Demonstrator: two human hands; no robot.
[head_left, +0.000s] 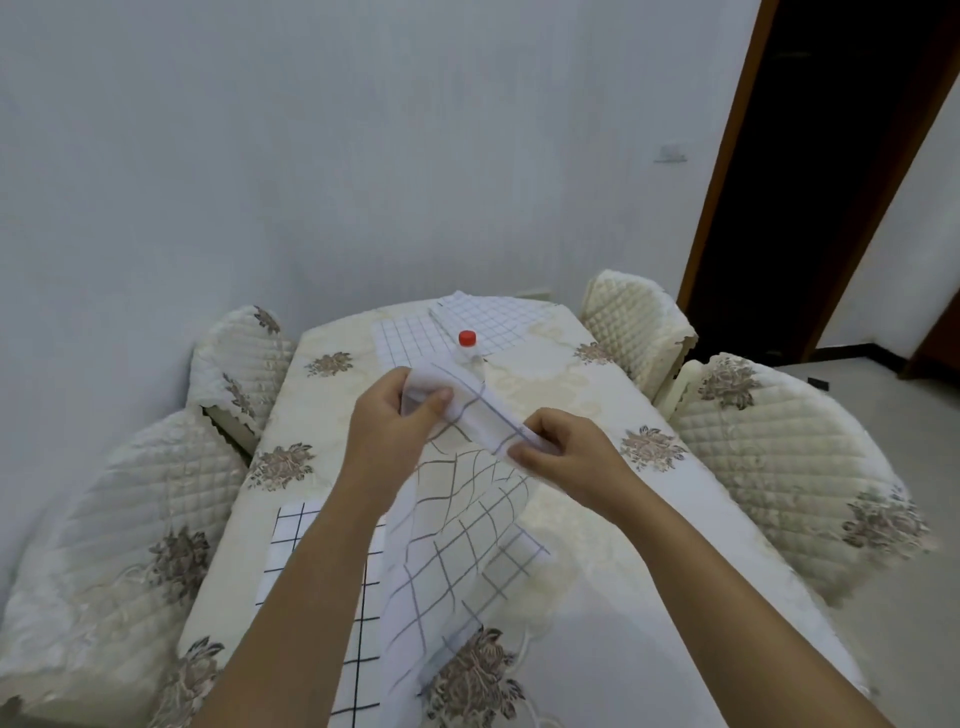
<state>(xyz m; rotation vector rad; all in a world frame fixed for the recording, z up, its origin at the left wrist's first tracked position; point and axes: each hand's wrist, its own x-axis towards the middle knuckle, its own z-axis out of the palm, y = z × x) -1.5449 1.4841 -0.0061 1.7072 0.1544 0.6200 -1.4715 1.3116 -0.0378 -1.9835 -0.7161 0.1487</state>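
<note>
Holding a checked cloth (457, 545) up over the covered table (561, 374).
The cloth is hung above the table's middle and is judged light, soft and limp; its rolled top edge is best taken at both ends, where the left hand (387, 426) and right hand (571, 457) are closed on it.

Grid-checked white cloth (457, 525): thin, grey lines, top edge folded over into narrow band, held up above table at both ends, rest hanging slack and rumpled toward near table edge.
</note>
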